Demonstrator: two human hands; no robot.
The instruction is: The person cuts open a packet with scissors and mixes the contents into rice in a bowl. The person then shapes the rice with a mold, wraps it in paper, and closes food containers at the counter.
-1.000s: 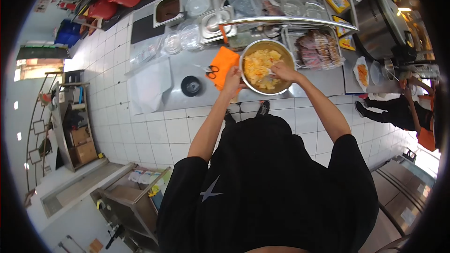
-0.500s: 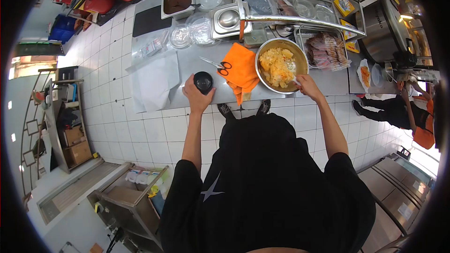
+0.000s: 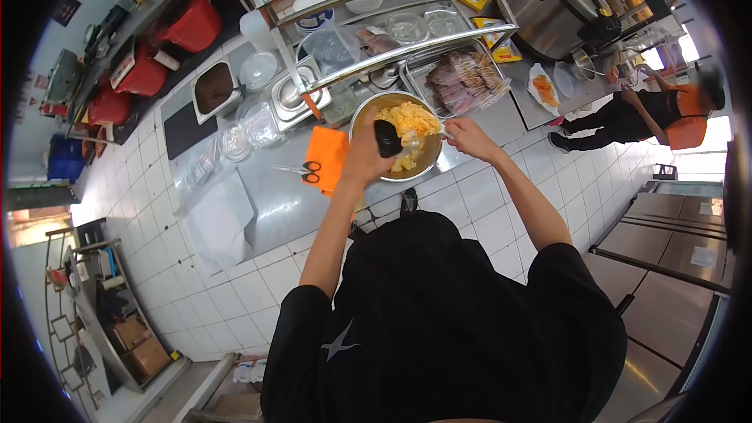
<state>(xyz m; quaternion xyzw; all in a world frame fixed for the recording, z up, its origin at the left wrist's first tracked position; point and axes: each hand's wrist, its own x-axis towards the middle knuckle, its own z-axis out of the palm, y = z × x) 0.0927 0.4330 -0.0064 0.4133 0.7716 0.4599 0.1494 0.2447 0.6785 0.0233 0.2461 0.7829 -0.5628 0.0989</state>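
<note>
My left hand (image 3: 366, 155) is wrapped round a small black cup (image 3: 387, 139), held over the left part of a round metal mixing bowl (image 3: 427, 168). Chunky yellow-orange food (image 3: 417, 119), possibly mashed potato, fills much of the bowl, with a paler patch near its middle. At the bowl's right rim, my right hand (image 3: 470, 139) grips the light handle of a utensil (image 3: 443, 134) whose far end is in the food. What the cup contains cannot be made out. An orange cloth (image 3: 325, 149) lies left of the bowl, with scissors (image 3: 307, 171) resting partly on it.
White paper sheets (image 3: 219, 219) lie on the steel table's left part. Behind the bowl stands a metal rack (image 3: 399, 53), beside a tray of plastic-wrapped food (image 3: 462, 82). A large steel pot (image 3: 544, 12) is at the back right. Another person (image 3: 666, 113) works further right.
My left hand has brought the black cup from the table's front edge rightward over the bowl. My right hand stays on the utensil. The view has turned and shifted.
</note>
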